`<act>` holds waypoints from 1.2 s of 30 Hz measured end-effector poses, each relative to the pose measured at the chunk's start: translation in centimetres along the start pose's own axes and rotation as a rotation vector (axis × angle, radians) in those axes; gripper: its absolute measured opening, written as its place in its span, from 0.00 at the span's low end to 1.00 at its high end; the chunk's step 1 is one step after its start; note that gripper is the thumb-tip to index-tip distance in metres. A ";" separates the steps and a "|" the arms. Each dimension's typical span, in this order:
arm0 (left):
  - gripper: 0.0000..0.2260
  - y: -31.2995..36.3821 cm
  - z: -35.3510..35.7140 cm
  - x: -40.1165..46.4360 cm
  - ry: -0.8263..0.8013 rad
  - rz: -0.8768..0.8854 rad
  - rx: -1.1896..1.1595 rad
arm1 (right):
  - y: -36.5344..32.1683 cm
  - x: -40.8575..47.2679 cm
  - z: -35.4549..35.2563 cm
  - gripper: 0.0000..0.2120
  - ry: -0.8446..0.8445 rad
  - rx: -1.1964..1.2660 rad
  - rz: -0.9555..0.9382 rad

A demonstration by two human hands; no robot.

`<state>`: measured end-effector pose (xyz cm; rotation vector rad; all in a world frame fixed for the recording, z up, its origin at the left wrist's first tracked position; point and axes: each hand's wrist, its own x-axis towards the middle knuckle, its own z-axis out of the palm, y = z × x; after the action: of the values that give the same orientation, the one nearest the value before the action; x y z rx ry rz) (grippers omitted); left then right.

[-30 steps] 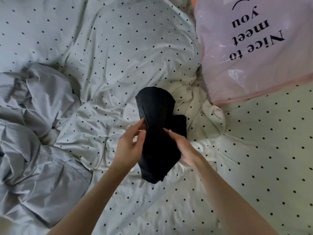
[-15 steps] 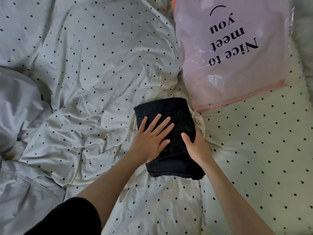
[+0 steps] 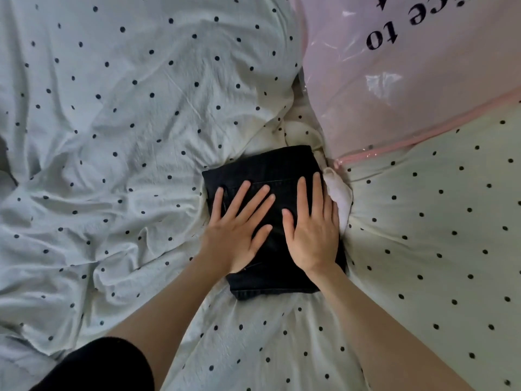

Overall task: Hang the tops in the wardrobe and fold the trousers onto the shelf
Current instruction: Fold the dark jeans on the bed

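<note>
Folded dark trousers [image 3: 270,170], compact rectangle, lie on polka-dot bedding [image 3: 118,114]. Both hands flat on top, palms down. Left hand [image 3: 236,232]: fingers straight, spread, tips pointing up-right across the fabric; nothing gripped, just pressing. Right hand [image 3: 313,235]: fingers straight and close together, thumb out toward the left hand; also pressing, not holding. Trousers' far edge sits just past the fingertips of both hands, near edge below the wrists. Pink plastic bag [image 3: 394,86] w/ black lettering lies beyond right fingertips, up-right, near the trousers. Crumpled white cloth [image 3: 339,193] touches right hand's outer side. Black sleeve [image 3: 107,365] at left upper arm.
</note>
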<state>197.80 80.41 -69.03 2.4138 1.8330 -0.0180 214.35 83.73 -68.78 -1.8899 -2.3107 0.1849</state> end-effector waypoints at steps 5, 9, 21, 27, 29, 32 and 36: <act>0.24 0.4 -2.0 -0.4 -0.006 0.025 0.066 | -0.2 -0.2 -2.2 0.27 -0.051 0.022 -0.003; 0.23 -1.1 -3.9 -2.8 0.057 0.166 0.004 | -1.4 -2.3 -5.9 0.29 -0.126 0.036 -0.006; 0.37 -5.1 -4.9 -0.3 0.129 0.433 0.375 | -10.2 -5.9 -4.1 0.62 -0.450 -0.018 0.288; 0.27 -5.7 -4.6 0.7 0.175 0.546 0.560 | -9.6 -5.6 -3.5 0.61 -0.461 -0.038 0.243; 0.28 -5.2 -5.2 0.5 0.156 0.569 0.595 | -9.2 -5.6 -4.1 0.60 -0.490 -0.021 0.225; 0.27 -4.4 -6.8 0.0 0.160 0.573 0.647 | -8.6 -6.0 -5.7 0.56 -0.507 0.022 0.201; 0.23 -2.9 -8.8 -1.2 0.204 0.529 0.627 | -8.6 -7.5 -7.9 0.51 -0.436 0.047 0.219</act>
<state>194.14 80.87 -60.46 3.3801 1.3180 -0.3628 209.04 74.72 -59.70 -2.2597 -2.3072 0.7373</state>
